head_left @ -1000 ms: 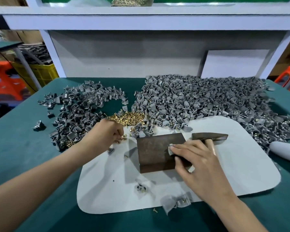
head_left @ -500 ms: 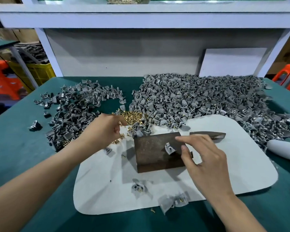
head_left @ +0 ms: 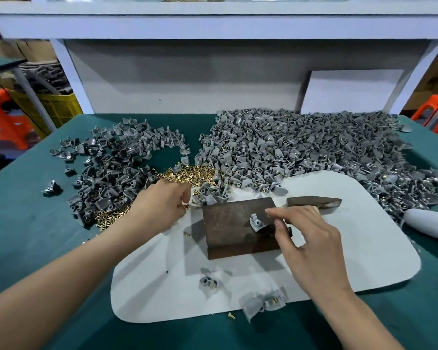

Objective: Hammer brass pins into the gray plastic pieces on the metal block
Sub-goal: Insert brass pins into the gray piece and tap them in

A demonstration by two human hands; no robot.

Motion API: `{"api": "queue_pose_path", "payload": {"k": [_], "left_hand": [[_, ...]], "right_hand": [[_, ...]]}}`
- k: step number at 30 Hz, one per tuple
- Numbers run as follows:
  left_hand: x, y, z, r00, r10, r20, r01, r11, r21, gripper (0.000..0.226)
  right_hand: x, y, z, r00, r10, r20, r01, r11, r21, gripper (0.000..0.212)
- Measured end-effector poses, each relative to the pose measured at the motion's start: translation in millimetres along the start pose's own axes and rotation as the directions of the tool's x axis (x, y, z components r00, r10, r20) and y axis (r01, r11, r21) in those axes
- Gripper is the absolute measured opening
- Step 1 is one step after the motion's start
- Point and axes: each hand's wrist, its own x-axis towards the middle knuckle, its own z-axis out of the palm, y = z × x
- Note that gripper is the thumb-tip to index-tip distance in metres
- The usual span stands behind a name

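Observation:
A rusty brown metal block sits on a white mat. One gray plastic piece stands on the block's right part. My right hand hovers just right of it, with index finger and thumb apart and off the piece. That hand lies over the handle of the hammer, whose dark head rests behind the block. My left hand is left of the block at the edge of the brass pin heap, with its fingertips pinched on brass pins.
A large heap of gray pieces fills the back right and a smaller heap lies back left. A few pieces with pins lie at the mat's near edge. A white rounded object rests at the right. Green table cover surrounds the mat.
My right hand has let go of the gray piece on the block and drawn its fingers back to the right. My left hand stayed at the pin heap, shifting slightly.

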Motion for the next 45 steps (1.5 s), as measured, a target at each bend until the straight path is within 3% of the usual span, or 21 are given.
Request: {"api": "queue_pose_path", "payload": {"k": [8,12,17,19,21,24,27,29,32,39,42,45], "left_hand": [[3.8,16.7,-15.6,0.970,0.073,-0.230,-0.131,0.959,-0.251,0.022],[4.8,18.8,-15.0,0.976,0.117,-0.185,-0.164,0.950,-0.265,0.022],[-1.9,21.4,-16.1,0.991,0.066,-0.116,-0.101,0.938,-0.332,0.023],[-11.7,31.9,-25.0,0.994,0.029,-0.101,-0.079,0.840,-0.537,0.023],[-25.5,48.6,-35.2,0.994,0.091,-0.059,-0.103,0.636,-0.765,0.028],[-46.0,78.5,-39.4,0.974,0.225,0.009,-0.102,0.476,-0.874,0.032],[-53.0,100.5,-34.1,0.982,0.174,0.072,0.039,0.184,-0.982,0.036],[-53.1,108.3,-31.9,0.990,0.111,0.082,0.073,0.084,-0.994,0.037],[-51.2,110.7,-29.7,0.995,0.080,0.068,0.055,0.147,-0.988,0.036],[-50.7,106.4,-23.9,0.991,0.096,0.090,0.086,0.043,-0.995,0.030],[-50.0,104.7,-19.2,0.995,0.098,0.026,0.011,0.146,-0.989,0.027],[-51.0,103.9,-17.1,0.987,0.098,-0.130,-0.156,0.333,-0.930,0.025]], "right_hand": [[-1.3,0.1,-1.2,0.999,-0.028,-0.045,0.029,0.999,0.032,0.021],[-1.2,-0.2,-0.8,0.999,-0.020,-0.042,0.021,0.999,0.032,0.020],[-1.3,-0.5,-1.7,0.999,-0.020,-0.043,0.022,0.999,0.036,0.020],[-1.7,-1.5,-2.0,0.997,-0.041,-0.064,0.044,0.997,0.055,0.017],[-1.7,-3.6,-2.3,0.995,-0.053,-0.087,0.061,0.993,0.101,0.016],[-2.0,-6.7,-0.9,0.990,-0.107,-0.090,0.118,0.985,0.124,0.014],[-1.6,-8.2,-2.0,0.998,0.007,-0.060,0.007,0.974,0.225,0.012],[-2.4,-9.1,-4.5,0.995,0.095,-0.036,-0.075,0.929,0.362,0.014],[-2.4,-12.1,-9.6,0.988,0.154,-0.021,-0.125,0.864,0.488,0.018],[-2.2,-16.9,-10.6,0.976,0.213,-0.035,-0.162,0.833,0.529,0.014],[-3.3,-18.0,-10.4,0.973,0.228,-0.023,-0.182,0.832,0.524,0.015],[-4.0,-16.5,-9.7,0.966,0.258,-0.001,-0.219,0.822,0.525,0.010]]}}
